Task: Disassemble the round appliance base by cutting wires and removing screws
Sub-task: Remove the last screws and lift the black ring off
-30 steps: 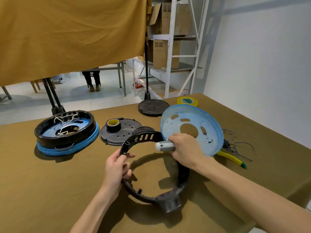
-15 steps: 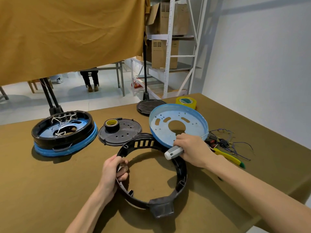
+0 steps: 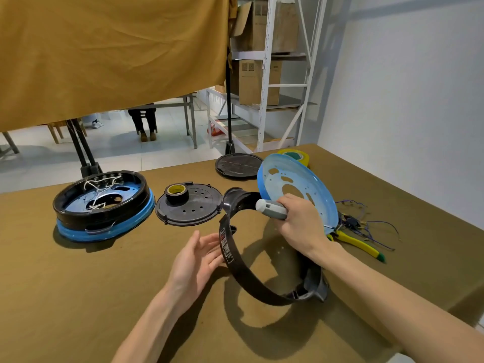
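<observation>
Black plastic forms the ring (image 3: 246, 273), a thin, glossy hoop with a printed label on its outer wall and a chunky moulded block at its near end; it stands tilted on the table (image 3: 78, 297), far end raised, near end down on the olive-brown cloth. My left hand (image 3: 199, 260) is released, fingers straight and spread, their tips just beside the labelled wall; I cannot tell if they touch it. My right hand (image 3: 301, 226) is clenched round the screwdriver (image 3: 271, 208), a smooth grey cylinder with a white cap poking out past my thumb, and it also props up the plate (image 3: 296, 189), a shallow pale-blue metal dish pierced with a large round hole, slots and small screw holes, tilted on edge behind my knuckles. Left on the table sits the base (image 3: 104, 205), a round black shell over a blue rim, with white wires looped inside. Between it and the ring lies a flat dark disc (image 3: 199, 208) dotted with holes, a tape roll (image 3: 176, 193) on top. A ribbed black cover (image 3: 238, 165) lies farther back. Yellow-handled cutters (image 3: 358, 243) and thin tangled wires (image 3: 366, 224) lie to the right, near yellow tape (image 3: 296, 154).
</observation>
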Demonstrator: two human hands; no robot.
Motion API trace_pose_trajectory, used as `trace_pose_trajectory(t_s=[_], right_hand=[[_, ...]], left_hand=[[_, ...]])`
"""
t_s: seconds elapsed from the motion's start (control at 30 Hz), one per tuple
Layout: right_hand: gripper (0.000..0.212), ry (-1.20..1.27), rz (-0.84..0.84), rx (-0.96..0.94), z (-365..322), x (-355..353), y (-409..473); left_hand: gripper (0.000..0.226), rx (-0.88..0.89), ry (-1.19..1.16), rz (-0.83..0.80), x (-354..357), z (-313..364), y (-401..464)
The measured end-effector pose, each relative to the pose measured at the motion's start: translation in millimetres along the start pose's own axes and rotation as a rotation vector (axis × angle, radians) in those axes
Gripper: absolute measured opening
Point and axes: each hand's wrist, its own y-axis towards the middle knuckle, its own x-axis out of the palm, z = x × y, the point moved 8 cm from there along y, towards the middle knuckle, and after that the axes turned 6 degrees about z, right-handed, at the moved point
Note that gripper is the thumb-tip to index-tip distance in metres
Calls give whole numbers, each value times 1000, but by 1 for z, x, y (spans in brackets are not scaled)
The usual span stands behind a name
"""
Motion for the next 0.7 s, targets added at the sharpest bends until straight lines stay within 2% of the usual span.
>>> trace_pose_trajectory(t_s=[0.1,0.2,0.37,0.43,0.6,0.7], right_hand=[[16,105,35,-42,-6,-4,-5],[9,140,41,-131,-19,-4,-13],[10,79,11,-307,-39,1,-22],[8,21,3,-419,-49,5,-26],[12,-31,-81,-571,-56,19,-36],[7,13,-191,-449,-49,27,-36]], left_hand=[[78,-185,-127,-99,27,-11,-2],[95,-215,-221,-208,50,0,-5],[72,-277,-360,-366,60,3,-13],[74,-302,-354,-398,57,4,-15],[72,-337,-278,-306,35,-1,-16],[69,-348,-236,-192,24,-12,-13]])
